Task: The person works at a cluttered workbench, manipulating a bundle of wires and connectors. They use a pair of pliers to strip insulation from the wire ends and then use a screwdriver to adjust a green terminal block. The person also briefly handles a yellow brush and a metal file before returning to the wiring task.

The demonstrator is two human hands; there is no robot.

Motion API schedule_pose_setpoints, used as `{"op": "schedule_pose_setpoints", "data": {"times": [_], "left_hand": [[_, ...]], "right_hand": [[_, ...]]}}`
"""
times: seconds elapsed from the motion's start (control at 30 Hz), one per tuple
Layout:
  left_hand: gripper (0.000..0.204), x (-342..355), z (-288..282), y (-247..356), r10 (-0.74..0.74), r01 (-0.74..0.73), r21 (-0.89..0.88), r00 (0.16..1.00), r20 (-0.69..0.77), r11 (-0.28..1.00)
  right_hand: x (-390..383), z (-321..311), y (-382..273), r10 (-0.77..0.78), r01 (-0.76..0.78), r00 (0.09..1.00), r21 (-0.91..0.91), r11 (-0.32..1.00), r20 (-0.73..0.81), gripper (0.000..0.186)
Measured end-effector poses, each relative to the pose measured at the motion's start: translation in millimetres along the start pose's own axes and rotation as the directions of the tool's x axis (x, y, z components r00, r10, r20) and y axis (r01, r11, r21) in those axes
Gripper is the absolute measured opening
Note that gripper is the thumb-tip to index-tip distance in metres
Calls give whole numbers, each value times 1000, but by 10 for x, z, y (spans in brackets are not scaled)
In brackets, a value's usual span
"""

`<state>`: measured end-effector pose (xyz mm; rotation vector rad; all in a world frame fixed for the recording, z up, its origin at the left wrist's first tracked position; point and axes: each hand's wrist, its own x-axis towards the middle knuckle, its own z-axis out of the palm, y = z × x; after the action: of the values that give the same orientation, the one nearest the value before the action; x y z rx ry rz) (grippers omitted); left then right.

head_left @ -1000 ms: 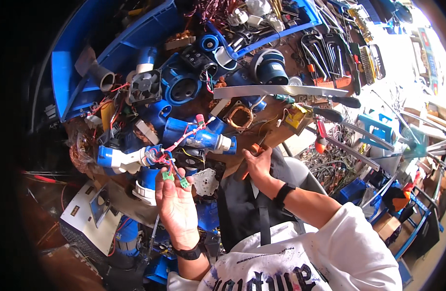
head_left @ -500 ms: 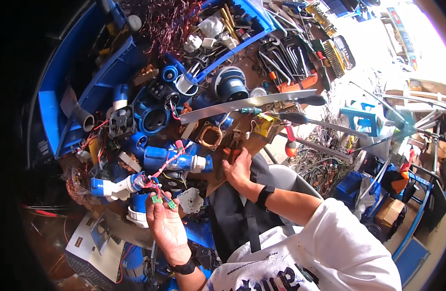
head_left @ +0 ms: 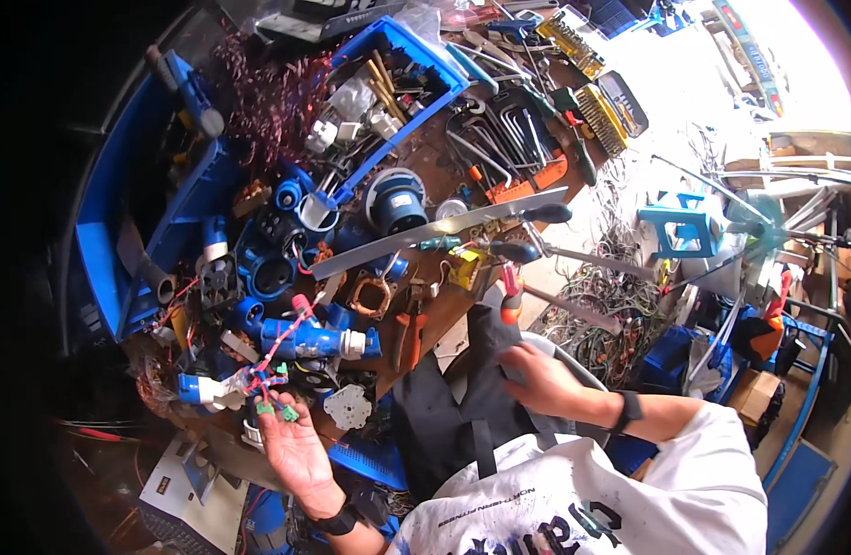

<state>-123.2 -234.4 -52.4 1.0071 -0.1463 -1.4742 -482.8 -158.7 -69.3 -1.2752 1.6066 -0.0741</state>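
Note:
My left hand is palm up, fingertips curled around small green connectors on red and dark wires. These run to a blue-and-white plug housing. My right hand, with nothing visible in it, is over the dark cloth on my lap, fingers loosely bent and apart. Orange-handled pliers lie on the wooden bench edge to its left. A larger blue connector and a perforated metal plate lie near my left hand.
The cluttered bench has blue bins, a long metal blade, screwdrivers and hex key sets. Tangled cables lie on the floor to the right, with a light-blue stool and leaning metal tubes.
My right hand has let go of the orange pliers, which lie on the bench, and moved right. My left hand has lowered slightly and left, still with the connectors. The view has shifted.

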Motion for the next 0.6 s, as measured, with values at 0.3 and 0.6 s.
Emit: {"op": "schedule_pose_setpoints", "data": {"times": [0.3,0.6], "left_hand": [[32,59,422,-204,136,-110,198,983,-126,974],[35,108,634,-430,179,-86,242,901,-395,966]], "right_hand": [[-69,-2125,1828,153,-221,902,-128,967,-403,20],[1520,-2761,1908,-70,90,924,36,995,-375,15]]}}
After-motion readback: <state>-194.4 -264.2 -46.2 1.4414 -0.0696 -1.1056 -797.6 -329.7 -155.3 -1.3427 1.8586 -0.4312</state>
